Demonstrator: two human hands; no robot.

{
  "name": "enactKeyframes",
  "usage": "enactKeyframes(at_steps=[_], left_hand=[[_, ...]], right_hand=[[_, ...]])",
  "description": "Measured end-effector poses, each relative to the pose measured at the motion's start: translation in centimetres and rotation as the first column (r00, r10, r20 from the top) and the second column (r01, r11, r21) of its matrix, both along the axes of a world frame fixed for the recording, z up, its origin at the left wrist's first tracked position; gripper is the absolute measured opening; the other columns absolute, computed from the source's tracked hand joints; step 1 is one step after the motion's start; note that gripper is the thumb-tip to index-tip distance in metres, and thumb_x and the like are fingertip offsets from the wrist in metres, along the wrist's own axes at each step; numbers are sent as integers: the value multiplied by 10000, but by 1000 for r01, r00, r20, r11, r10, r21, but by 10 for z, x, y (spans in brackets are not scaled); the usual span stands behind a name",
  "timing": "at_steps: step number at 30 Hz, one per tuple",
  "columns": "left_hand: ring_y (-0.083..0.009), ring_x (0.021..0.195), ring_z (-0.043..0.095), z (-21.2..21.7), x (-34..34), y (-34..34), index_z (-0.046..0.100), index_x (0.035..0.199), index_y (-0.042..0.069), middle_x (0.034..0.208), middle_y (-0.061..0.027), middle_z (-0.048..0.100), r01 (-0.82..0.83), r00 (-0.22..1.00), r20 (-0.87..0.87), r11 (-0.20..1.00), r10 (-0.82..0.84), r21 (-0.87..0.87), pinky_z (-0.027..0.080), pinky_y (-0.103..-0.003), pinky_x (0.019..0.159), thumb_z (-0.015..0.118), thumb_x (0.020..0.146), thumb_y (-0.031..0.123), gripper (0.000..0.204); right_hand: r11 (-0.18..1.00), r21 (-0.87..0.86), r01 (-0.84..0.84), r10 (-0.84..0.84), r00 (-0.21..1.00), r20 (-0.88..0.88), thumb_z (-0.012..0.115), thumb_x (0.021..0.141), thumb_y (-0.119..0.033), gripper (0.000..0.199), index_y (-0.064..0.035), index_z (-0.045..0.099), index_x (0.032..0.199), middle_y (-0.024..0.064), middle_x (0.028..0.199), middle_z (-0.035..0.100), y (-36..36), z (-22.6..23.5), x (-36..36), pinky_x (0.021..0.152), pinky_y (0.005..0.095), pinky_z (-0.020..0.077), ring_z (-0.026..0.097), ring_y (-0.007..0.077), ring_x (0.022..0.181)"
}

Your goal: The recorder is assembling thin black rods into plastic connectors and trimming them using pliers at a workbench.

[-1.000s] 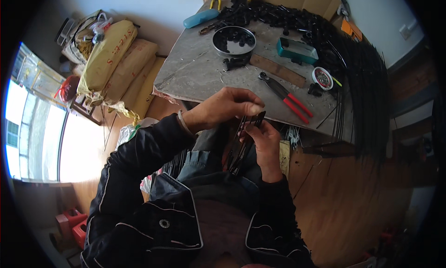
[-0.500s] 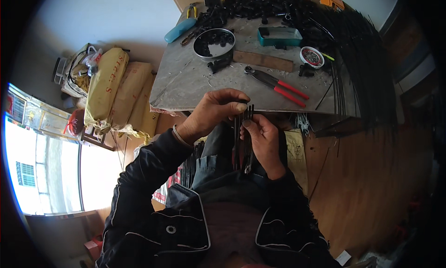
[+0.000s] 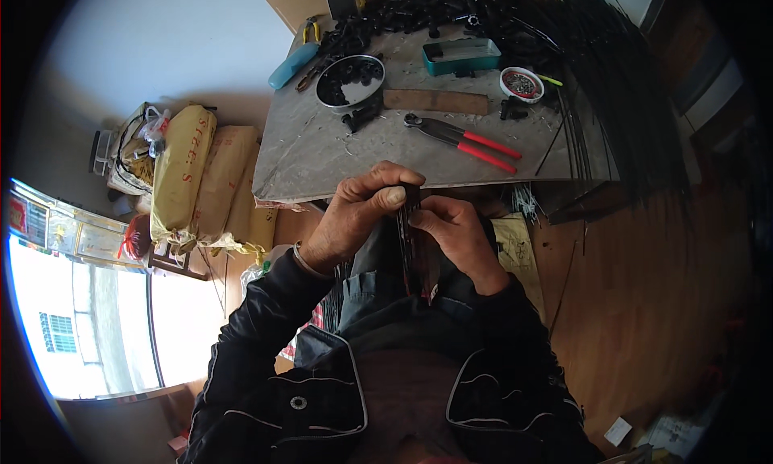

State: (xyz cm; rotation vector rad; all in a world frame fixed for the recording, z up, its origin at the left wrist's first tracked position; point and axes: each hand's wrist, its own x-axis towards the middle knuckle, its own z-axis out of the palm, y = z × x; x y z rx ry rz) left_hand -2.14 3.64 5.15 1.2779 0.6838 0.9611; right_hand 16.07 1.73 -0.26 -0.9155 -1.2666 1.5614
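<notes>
Over my lap, just off the table's near edge, a bunch of thin black rods (image 3: 407, 251) stands lengthwise between my hands. My left hand (image 3: 366, 206) pinches the upper ends between thumb and fingers. My right hand (image 3: 460, 235) is closed against the right side of the bunch, its thumb and fingertips on the rods; some fingers are hidden. On the table beyond lie end-cutting pincers (image 3: 483, 152) with red handles, their dark jaws toward the left.
The grey table (image 3: 314, 162) bears a round metal bowl (image 3: 354, 92) of black parts, a teal box (image 3: 463, 65), a wooden strip (image 3: 439, 102) and a white dish (image 3: 505, 88) of small metal pieces. Long black rods (image 3: 628, 110) overhang its right side. Yellow sacks (image 3: 183, 170) lie left.
The rods stood spread, with tips above my right thumb; now they are gathered more tightly by my left hand. My right hand has turned more sideways. The whole view has shifted slightly.
</notes>
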Motion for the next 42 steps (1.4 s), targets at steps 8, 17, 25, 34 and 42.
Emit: enactKeyframes(at_steps=[8, 17, 25, 34, 42], left_hand=[[-113, 925, 524, 0, -2, 5, 627, 1148, 17, 1070, -19, 541, 187, 982, -23, 982, -187, -23, 413, -262, 845, 615, 931, 320, 373], [-133, 961, 547, 2, 7, 2, 609, 1151, -11, 1055, -44, 558, 141, 986, 104, 988, -134, -62, 426, -267, 852, 589, 948, 286, 360], [-90, 940, 566, 1, 10, -3, 602, 1167, 9, 1074, -11, 585, -37, 999, 26, 996, 39, -77, 458, -238, 825, 559, 974, 259, 320], [-134, 999, 539, 3, 10, -3, 610, 1135, 5, 1045, -39, 547, 192, 978, 89, 981, -191, -4, 414, -276, 898, 581, 952, 301, 350], [-131, 978, 575, -4, 28, -18, 560, 1253, 1, 1059, -37, 610, -51, 967, 236, 977, 101, -209, 456, -270, 873, 578, 963, 239, 375]], right_hand=[[995, 91, -43, 41, 999, 31, 709, 865, -182, 190, 6, 680, 865, -9, 673, 605, -1, 3, 9, 537, 234, 413, 535, 58, 611], [995, 15, -101, 100, 994, 36, 725, 851, -159, 150, -24, 664, 826, -28, 730, 612, -1, 8, 8, 621, 202, 409, 528, 36, 674], [989, 115, 97, -104, 993, 62, 730, 853, -206, 207, -22, 647, 807, -42, 679, 583, -8, -1, 0, 581, 193, 375, 487, 23, 635], [998, -54, -38, 35, 998, -52, 759, 814, -193, 200, -19, 666, 782, -11, 659, 601, -8, 0, 8, 554, 226, 404, 530, 48, 614], [990, -127, -63, 56, 997, -55, 733, 810, -169, 178, -25, 644, 753, -19, 645, 583, -3, 7, 6, 537, 213, 384, 513, 46, 586]])
